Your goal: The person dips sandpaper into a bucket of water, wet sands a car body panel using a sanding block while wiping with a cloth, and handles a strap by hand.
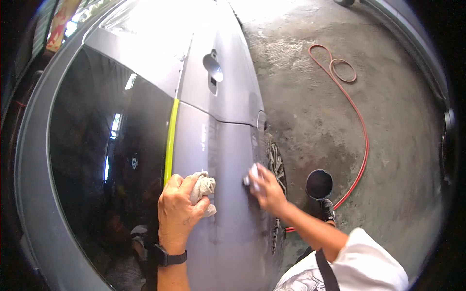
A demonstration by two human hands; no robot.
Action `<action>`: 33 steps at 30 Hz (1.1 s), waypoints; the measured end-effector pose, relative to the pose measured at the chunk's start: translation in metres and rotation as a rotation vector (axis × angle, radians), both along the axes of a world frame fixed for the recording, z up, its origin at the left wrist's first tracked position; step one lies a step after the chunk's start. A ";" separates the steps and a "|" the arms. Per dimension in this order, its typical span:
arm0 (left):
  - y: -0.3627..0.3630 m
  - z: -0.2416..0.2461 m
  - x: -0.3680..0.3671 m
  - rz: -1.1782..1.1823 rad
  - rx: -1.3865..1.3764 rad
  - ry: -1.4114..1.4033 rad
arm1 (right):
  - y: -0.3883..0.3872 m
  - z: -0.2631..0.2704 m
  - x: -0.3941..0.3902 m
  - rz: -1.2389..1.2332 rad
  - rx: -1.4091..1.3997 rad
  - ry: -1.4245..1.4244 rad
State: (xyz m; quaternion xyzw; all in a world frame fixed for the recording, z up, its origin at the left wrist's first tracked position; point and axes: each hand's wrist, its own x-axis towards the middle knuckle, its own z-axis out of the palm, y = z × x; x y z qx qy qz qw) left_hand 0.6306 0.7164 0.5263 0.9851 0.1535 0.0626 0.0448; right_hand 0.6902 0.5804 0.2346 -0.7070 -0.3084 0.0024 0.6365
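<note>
My left hand [179,203], with a black watch on its wrist, grips a crumpled off-white cloth [204,187]. It rests at the edge where the grey car panel [233,152] meets dark glass [109,138]. A strip of yellow-green masking tape [171,142] runs along that edge, up to the hand. Farther right, my right hand [267,189] presses a small pale object [255,174] against the panel's side, above the wheel [278,167]. Motion blur and the fingers hide what that object is. Dull and darker streaks mark the panel surface between the hands.
A grey car door [222,98] with a bare handle recess [213,69] adjoins the panel. On the concrete floor [302,109] lies a looping red hose [364,134]. A dark round bucket [319,184] stands close to my shoe [327,209]. Another vehicle [418,43] borders the right side.
</note>
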 end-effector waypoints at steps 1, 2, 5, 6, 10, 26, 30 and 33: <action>-0.001 0.001 -0.002 0.021 0.010 0.011 | -0.021 0.013 -0.036 0.062 -0.005 0.037; -0.002 0.001 -0.002 0.015 -0.002 0.002 | -0.041 0.019 -0.069 0.102 -0.027 0.053; 0.002 0.001 0.000 -0.011 -0.019 -0.005 | -0.049 0.023 -0.077 0.140 -0.041 0.010; 0.002 0.003 -0.001 0.004 -0.017 -0.009 | -0.044 0.024 -0.070 0.159 -0.030 -0.047; -0.008 0.000 0.005 -0.032 -0.001 -0.058 | 0.022 0.021 0.041 -0.139 0.005 -0.092; -0.018 0.031 -0.042 -0.072 0.182 -0.062 | -0.011 0.066 -0.117 0.011 -0.064 0.086; -0.034 0.046 -0.088 0.003 0.186 -0.055 | 0.019 0.104 -0.122 -0.130 -0.130 0.325; -0.034 0.042 -0.111 -0.037 0.197 -0.078 | 0.018 0.118 -0.154 -0.156 -0.008 0.343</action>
